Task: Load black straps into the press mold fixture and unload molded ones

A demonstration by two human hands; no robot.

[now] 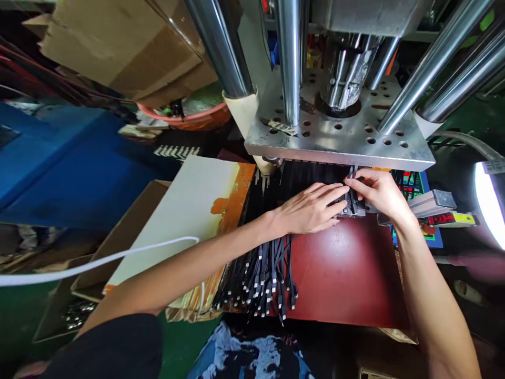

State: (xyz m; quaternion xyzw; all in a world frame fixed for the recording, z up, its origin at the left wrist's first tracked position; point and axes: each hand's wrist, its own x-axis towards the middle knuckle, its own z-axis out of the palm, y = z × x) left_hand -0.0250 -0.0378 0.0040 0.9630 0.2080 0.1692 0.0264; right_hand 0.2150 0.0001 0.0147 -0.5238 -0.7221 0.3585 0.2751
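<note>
Beneath the press plate, my right hand [376, 192] pinches a black cable [354, 171] between thumb and forefinger. My left hand [315, 208] reaches across from the left, palm down with fingers stretched out, its fingertips at a small metal fixture [353, 211] that has black cable pieces lying in it. A thick bundle of black cables with silver plugs [268, 279] spreads over the left part of the red work surface [343, 273], partly under my left forearm. The far ends of the cables in the fixture are hidden below the plate.
Overhead sits the press's steel plate [339, 142] with upright metal columns [290, 63]. A white board [177, 210] lies left of the cables, with a white cord [118, 255] crossing it. A bright lamp [489, 202] glows at the right, and a cardboard box [130, 47] stands back left.
</note>
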